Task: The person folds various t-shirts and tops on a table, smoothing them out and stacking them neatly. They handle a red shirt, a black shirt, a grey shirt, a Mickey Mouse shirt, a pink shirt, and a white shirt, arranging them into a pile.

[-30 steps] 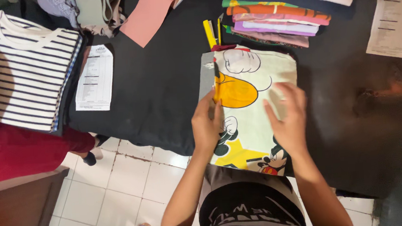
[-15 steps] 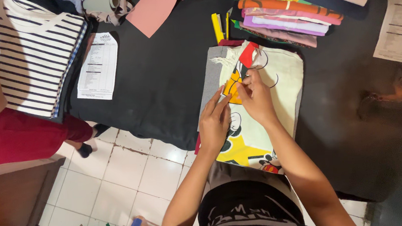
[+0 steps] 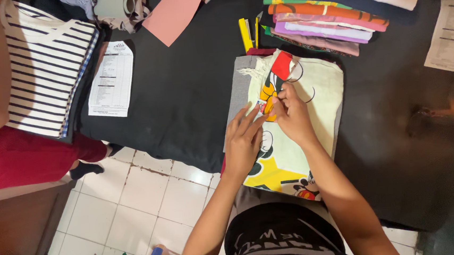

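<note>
Pinching since: right hand (image 3: 290, 115) on cartoon-print cloth (image 3: 311, 111).

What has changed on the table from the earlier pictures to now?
Both hands moved together toward the middle of the folded cartoon-print cloth. The right hand, flat a second ago, now pinches a small tag on it; the left hand lies beside it. A red piece now shows near the cloth's top. The stack of folded clothes and the paper sheet stayed.
</note>
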